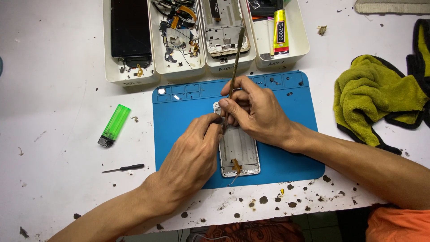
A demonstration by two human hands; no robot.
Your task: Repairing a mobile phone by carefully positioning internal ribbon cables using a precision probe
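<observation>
An opened phone frame [239, 150], silvery white with a small gold flex part near its lower end, lies on a blue work mat [291, 116]. My left hand [190, 161] rests on the frame's left side, fingertips pressing near its upper part. My right hand [255, 107] covers the frame's top and grips a thin metal tool [237, 54] like a pen, its tip down at the frame between my two hands. The tool's tip itself is hidden by my fingers.
Several white trays [134, 76] at the back hold a dark screen [131, 27], loose phone parts, another frame and a yellow glue tube [280, 31]. A green lighter [114, 125] and small screwdriver [123, 168] lie left of the mat; a green cloth [380, 96] lies right.
</observation>
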